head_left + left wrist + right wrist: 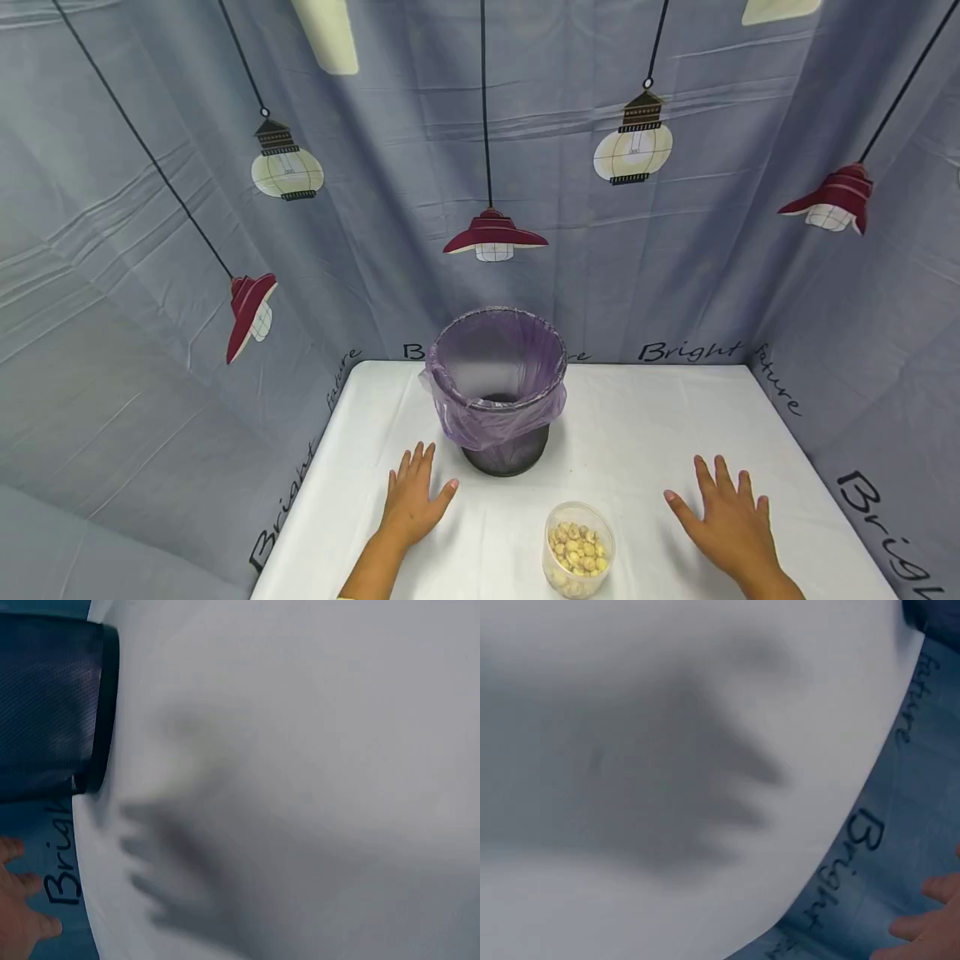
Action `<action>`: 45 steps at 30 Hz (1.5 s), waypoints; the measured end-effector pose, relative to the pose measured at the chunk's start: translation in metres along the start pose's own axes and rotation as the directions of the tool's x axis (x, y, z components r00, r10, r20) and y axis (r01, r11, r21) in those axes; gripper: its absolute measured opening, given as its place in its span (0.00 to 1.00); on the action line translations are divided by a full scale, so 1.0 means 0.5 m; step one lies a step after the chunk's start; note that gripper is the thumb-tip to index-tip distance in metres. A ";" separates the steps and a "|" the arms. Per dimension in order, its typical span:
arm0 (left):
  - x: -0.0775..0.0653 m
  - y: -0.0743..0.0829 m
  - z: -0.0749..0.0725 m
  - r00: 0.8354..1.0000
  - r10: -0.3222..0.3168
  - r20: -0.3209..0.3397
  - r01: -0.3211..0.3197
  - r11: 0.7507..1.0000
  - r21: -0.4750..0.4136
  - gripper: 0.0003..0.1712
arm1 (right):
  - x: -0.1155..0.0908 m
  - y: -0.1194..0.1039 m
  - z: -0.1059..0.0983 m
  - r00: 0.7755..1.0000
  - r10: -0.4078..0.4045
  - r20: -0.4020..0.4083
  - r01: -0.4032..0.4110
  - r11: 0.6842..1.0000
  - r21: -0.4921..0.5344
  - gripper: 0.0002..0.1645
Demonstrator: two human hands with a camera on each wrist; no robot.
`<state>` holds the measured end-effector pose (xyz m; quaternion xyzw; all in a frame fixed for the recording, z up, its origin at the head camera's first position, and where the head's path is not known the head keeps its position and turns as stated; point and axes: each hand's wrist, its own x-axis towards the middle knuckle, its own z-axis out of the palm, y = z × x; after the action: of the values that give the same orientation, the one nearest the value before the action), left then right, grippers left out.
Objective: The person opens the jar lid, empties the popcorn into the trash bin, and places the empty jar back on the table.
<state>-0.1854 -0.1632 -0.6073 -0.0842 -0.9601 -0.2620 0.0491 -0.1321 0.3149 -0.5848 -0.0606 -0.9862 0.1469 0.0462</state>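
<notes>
My left hand (412, 504) is spread with straight fingers over the left part of the table, holding nothing. Just beyond it stands a dark mesh trash can (510, 457) lined with a purple plastic bag (480, 425), its rim folded outward. In the left wrist view the can (49, 705) shows at the left edge above some fingers (19, 900). On the right, my right hand (727, 525) also has its fingers spread and holds nothing. Between the hands, near the front, is a clear round tub (576, 587) of pale yellowish round pieces (576, 546).
A white-covered table (637, 417) lies under everything, with both hands' shadows on it in the wrist views. Grey-blue curtains (375, 167) printed with lamps and lettering close in the back and both sides. The can stands near the back edge.
</notes>
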 end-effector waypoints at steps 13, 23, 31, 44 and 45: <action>-0.042 0.051 0.077 0.985 0.148 0.088 -0.130 0.974 -0.184 0.44 | -0.013 -0.101 -0.032 0.994 -0.107 0.019 0.104 0.985 0.137 0.56; -0.063 0.085 0.118 0.944 0.290 0.157 -0.226 0.915 -0.333 0.46 | -0.032 -0.147 -0.023 0.985 -0.161 0.067 0.147 0.972 0.182 0.55; -0.073 0.123 0.152 0.883 0.378 0.277 -0.157 0.795 -0.586 0.53 | -0.049 -0.189 -0.014 0.974 -0.194 0.119 0.169 0.967 0.193 0.55; -0.054 0.161 0.186 0.839 0.433 0.329 -0.144 0.760 -0.633 0.60 | -0.061 -0.225 -0.001 0.955 -0.253 0.155 0.217 0.952 0.218 0.56; -0.052 0.164 0.186 0.836 0.437 0.332 -0.150 0.764 -0.628 0.61 | -0.062 -0.227 0.000 0.952 -0.260 0.160 0.222 0.949 0.222 0.56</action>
<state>-0.1494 -0.0497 -0.6503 -0.3084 -0.7910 -0.5018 -0.1658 -0.1133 0.2030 -0.5533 0.0799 -0.9661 0.2443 -0.0234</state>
